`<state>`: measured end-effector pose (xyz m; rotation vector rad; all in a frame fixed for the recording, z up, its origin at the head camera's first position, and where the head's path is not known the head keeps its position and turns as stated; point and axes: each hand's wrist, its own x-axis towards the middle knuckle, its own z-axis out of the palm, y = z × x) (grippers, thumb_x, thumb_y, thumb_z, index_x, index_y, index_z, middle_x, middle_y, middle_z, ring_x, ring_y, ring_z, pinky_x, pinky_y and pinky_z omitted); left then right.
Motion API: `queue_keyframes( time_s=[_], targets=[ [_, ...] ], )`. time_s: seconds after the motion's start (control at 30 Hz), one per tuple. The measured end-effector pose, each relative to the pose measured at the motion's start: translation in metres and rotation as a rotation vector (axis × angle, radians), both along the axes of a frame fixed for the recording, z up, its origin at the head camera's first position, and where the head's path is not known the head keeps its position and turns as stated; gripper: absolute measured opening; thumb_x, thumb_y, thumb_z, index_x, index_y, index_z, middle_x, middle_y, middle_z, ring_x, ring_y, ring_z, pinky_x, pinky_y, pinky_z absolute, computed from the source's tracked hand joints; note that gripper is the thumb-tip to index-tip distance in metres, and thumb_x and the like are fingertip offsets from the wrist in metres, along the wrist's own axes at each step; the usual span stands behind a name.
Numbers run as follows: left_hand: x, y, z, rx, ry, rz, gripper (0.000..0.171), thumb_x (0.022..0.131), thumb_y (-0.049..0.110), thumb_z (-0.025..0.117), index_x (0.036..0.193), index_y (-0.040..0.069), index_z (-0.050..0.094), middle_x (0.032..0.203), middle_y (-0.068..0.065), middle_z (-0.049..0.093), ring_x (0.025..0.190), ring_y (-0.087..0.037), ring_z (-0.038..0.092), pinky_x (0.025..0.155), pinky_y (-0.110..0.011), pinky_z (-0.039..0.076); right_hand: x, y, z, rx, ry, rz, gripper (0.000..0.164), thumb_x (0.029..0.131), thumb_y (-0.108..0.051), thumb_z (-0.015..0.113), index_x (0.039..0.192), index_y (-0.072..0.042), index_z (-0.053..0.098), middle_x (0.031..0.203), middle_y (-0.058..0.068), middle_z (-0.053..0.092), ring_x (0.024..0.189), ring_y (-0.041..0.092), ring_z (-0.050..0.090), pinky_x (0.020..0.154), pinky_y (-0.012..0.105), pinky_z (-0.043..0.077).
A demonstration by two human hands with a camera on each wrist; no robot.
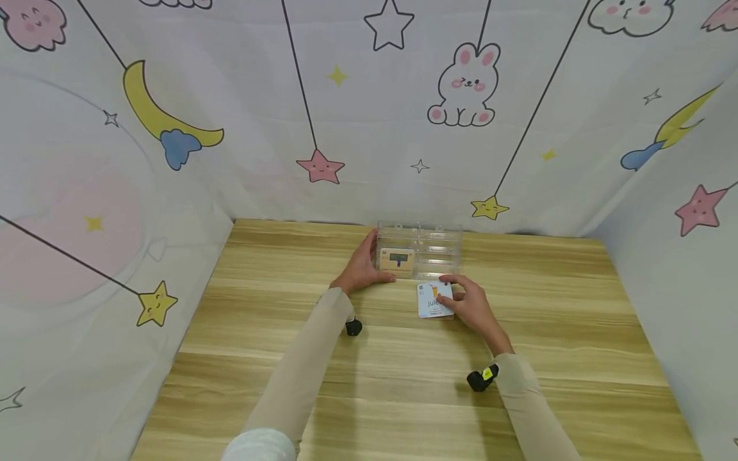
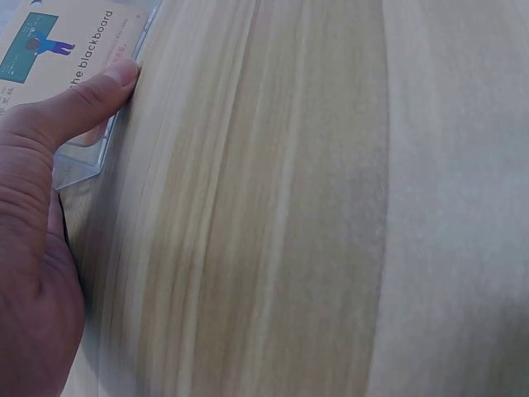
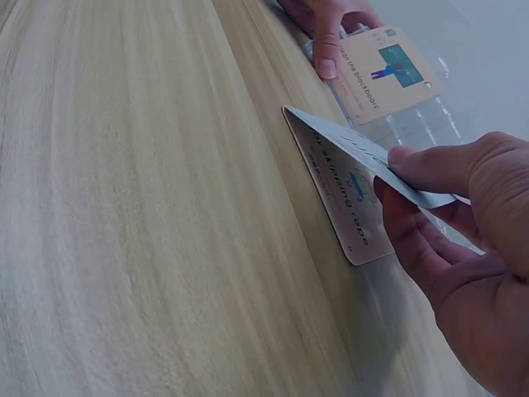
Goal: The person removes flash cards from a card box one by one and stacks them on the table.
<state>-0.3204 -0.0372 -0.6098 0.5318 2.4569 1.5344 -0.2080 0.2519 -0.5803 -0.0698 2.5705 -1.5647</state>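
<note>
A clear plastic holder with several compartments (image 1: 439, 250) sits at the back of the table. My left hand (image 1: 362, 264) grips its left end, the thumb (image 2: 111, 78) along the front edge and the fingers partly hidden behind the side. In its left part is a peach card picturing a blackboard (image 1: 398, 262). Just in front of the holder, my right hand (image 1: 471, 304) pinches a pale card printed "juice" (image 1: 428, 308) between thumb and fingers. Below this tilted card, a pink card reading "skipping rope" (image 3: 345, 198) shows in the right wrist view, the two meeting at one corner.
The wood-grain table (image 1: 403, 397) ends at a white curtain with cartoon prints (image 1: 380, 128) right behind the holder. More curtain hangs at the left and right sides. A small black wrist camera (image 1: 482, 379) is worn on the right wrist, another (image 1: 354, 327) on the left.
</note>
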Motion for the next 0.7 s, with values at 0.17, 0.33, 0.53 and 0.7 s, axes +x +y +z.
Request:
queue_keyframes(
  time_s=[0.17, 0.33, 0.53, 0.7],
  targets=[
    [-0.0005, -0.0006, 0.0011, -0.017, -0.012, 0.001, 0.132, 0.072, 0.021, 0.099, 0.167, 0.013, 0.008, 0.169, -0.010, 0.025, 0.154, -0.020, 0.027, 0.123, -0.024, 0.027, -0.0003, -0.0009, -0.0028, 0.059, 0.036, 0.012, 0.049, 0.089, -0.001, 0.081, 0.135, 0.000, 0.064, 0.131, 0.023, 0.060, 0.101, 0.036, 0.072, 0.073, 0.022, 0.060],
    [-0.0006, -0.0009, 0.0010, -0.021, -0.022, 0.004, 0.132, 0.071, 0.022, 0.099, 0.167, 0.015, 0.009, 0.168, -0.010, 0.025, 0.154, -0.020, 0.027, 0.123, -0.023, 0.027, -0.0004, -0.0020, -0.0012, 0.139, 0.104, 0.026, 0.048, 0.087, -0.002, 0.083, 0.132, 0.001, 0.067, 0.116, 0.020, 0.064, 0.090, 0.028, 0.066, 0.070, 0.024, 0.054],
    [0.0008, -0.0005, 0.0036, -0.023, -0.033, 0.006, 0.131, 0.072, 0.021, 0.098, 0.167, 0.015, 0.008, 0.169, -0.011, 0.024, 0.154, -0.020, 0.027, 0.122, -0.022, 0.027, -0.0009, -0.0011, -0.0015, 0.228, 0.191, 0.051, 0.048, 0.084, -0.003, 0.086, 0.128, 0.003, 0.069, 0.107, 0.018, 0.063, 0.085, 0.025, 0.056, 0.071, 0.031, 0.046],
    [0.0018, -0.0003, 0.0041, -0.022, -0.022, 0.006, 0.130, 0.072, 0.020, 0.098, 0.167, 0.014, 0.009, 0.168, -0.012, 0.025, 0.154, -0.022, 0.028, 0.123, -0.025, 0.028, -0.0009, -0.0003, -0.0047, 0.261, 0.216, 0.058, 0.047, 0.084, -0.005, 0.086, 0.128, 0.004, 0.069, 0.106, 0.019, 0.059, 0.087, 0.028, 0.050, 0.072, 0.037, 0.040]
  ],
)
